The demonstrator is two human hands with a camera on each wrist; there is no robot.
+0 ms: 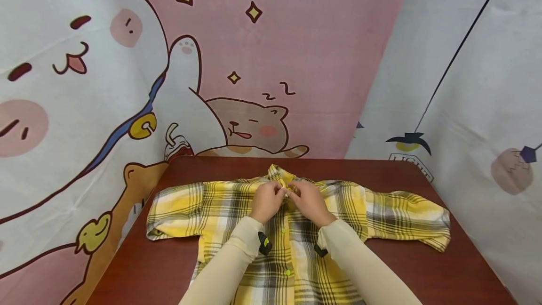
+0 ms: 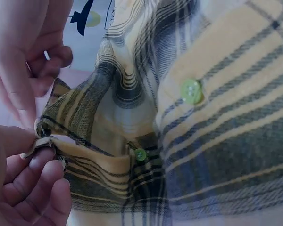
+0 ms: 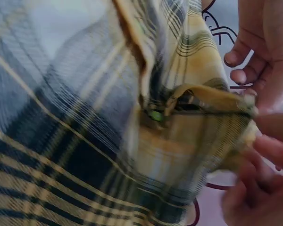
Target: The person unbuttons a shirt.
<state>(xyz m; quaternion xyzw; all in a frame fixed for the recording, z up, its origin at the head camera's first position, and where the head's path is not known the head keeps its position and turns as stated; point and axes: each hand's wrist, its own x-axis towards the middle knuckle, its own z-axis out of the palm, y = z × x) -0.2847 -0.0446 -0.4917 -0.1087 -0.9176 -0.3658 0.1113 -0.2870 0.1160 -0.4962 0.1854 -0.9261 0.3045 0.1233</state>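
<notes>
A yellow, black and white plaid shirt (image 1: pixel 237 201) lies front up with its sleeves spread to both sides. My left hand (image 1: pixel 268 200) and right hand (image 1: pixel 311 200) meet just below the collar (image 1: pixel 277 172), fingertips almost together. In the left wrist view, the left hand (image 2: pixel 28 188) pinches the lifted edge of the front opening. From above, the right hand (image 2: pixel 30 52) pinches the same spot. Green buttons run down the front, one green button (image 2: pixel 192 91) large in this view. The right wrist view has another green button (image 3: pixel 155 116) beside the raised, folded cloth.
The shirt lies on a dark red-brown table (image 1: pixel 148 267). Behind it hangs a pink and white cloth backdrop (image 1: pixel 317 60) with cartoon animals, reaching down to the table's back edge. Black wrist devices are strapped near both cuffs, including a black strap (image 1: pixel 264 244) on the left.
</notes>
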